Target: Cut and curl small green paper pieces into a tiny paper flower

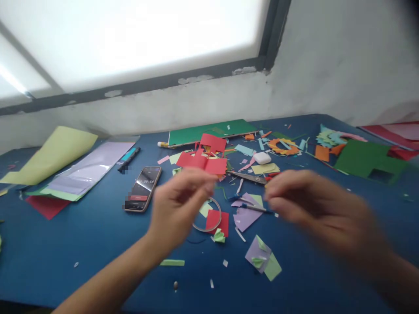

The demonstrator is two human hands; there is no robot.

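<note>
My left hand (180, 203) is raised over the middle of the blue table, its thumb and fingertips pinched together; whatever they hold is too small to make out. A clear ring (220, 213) shows just below those fingers, over a red paper square (222, 222); whether the hand touches it I cannot tell. To the right, my right hand (314, 209) is blurred, with thumb and fingers close together near the scissors (250, 177). What it holds, if anything, is hidden. Between the hands are red paper pieces (214, 165), a purple paper piece (245, 217) and a blue pen (253, 208).
A phone (143, 189) lies left of my left hand, near a black marker (129, 159). Plastic-sleeved paper (91, 168) and a yellow sheet (55, 152) lie farther left. A green board (209, 132) is at the back, a dark green sheet (363, 161) at right.
</note>
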